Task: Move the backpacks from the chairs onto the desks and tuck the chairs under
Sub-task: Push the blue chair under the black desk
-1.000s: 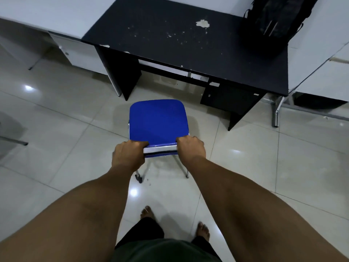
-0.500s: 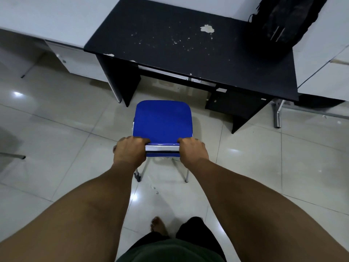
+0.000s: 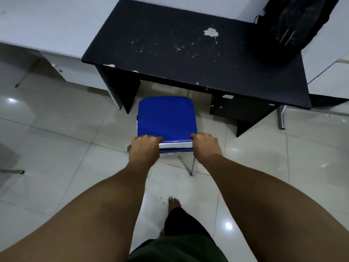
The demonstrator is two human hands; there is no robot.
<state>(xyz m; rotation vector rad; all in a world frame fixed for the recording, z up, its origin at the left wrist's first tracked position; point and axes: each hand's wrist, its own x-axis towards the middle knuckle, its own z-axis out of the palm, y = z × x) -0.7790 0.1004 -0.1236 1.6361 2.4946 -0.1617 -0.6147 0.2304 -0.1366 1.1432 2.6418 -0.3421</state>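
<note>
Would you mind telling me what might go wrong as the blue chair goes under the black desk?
1. The blue chair is lined up near the desk's drawer unit; pushed straight, its right side might knock it.
2. The left hand and right hand grip the chair's backrest; knuckles could hit the black desk edge.
3. The bare foot could slip on the glossy tiles.

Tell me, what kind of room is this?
Probably an office or classroom. A black desk stands between pale desks, a blue chair sits in front of it, and a dark backpack rests on its corner.
</note>
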